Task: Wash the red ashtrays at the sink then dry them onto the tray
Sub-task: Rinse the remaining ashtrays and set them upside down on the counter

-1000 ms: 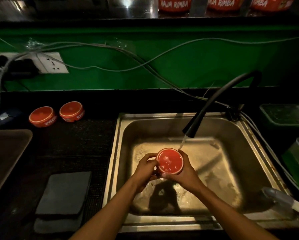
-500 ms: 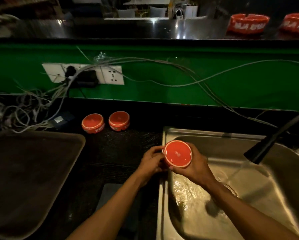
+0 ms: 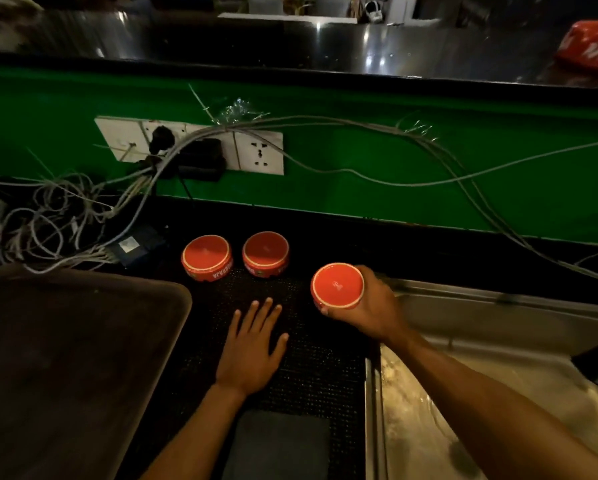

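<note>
The right hand grips a wet ashtray upside down above the tabletop, beside the sink. The left hand has its fingers spread flat. The wet ashtray could slip, or drip near the cables.

Sink cut off at right and lower edges; tray cut at left and bottom. Red ashtray at upper right blurred, cropped. Held ashtray partly covered by right hand; underside hidden.
</note>
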